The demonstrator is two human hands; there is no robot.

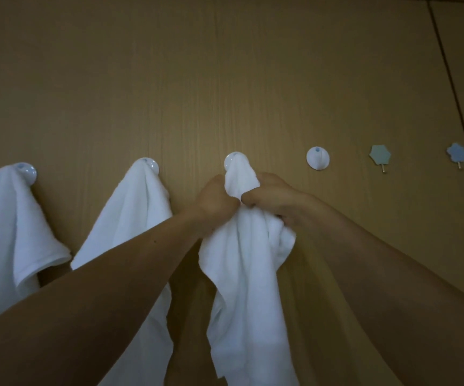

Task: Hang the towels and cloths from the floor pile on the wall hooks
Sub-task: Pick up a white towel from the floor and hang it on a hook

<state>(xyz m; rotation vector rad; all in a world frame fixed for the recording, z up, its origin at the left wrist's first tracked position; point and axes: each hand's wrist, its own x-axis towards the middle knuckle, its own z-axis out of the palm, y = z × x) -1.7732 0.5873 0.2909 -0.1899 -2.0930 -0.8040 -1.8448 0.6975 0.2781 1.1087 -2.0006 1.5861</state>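
One tan, wood-grained wall [225,65] filled nearly the whole view, a dark seam [453,93] slanting down its right side. Three white towels hung against it in a row. The first towel [5,218], at far left, draped from the first round hook [27,170] and ran off the frame's left edge. The second towel [130,213] fell from the second round hook [150,164], its lower half partly hidden behind the person's left forearm [86,316]. The third towel [244,274] — the one being handled — sat with its gathered top over the third round hook [232,158], near the middle of the wall, and its loose length dropped between the two bare forearms to the bottom edge. The right forearm [378,274] reached in from the lower right. Both hands met just below that hook. The left hand [214,201] was balled into a fist, its fingers curled into the cloth on the towel's left side. The right hand [269,201] clamped the bunched fabric from the right with its fingers folded round it, and the two hands almost touched across the cloth. Three smaller fittings stood uncovered to the right, level with the others: a white round hook [318,158] near the right hand, then a pale blue-green leaf-shaped hook [380,156] with a small metal peg below it, and — nearest the seam — a blue flower-shaped hook [457,153].
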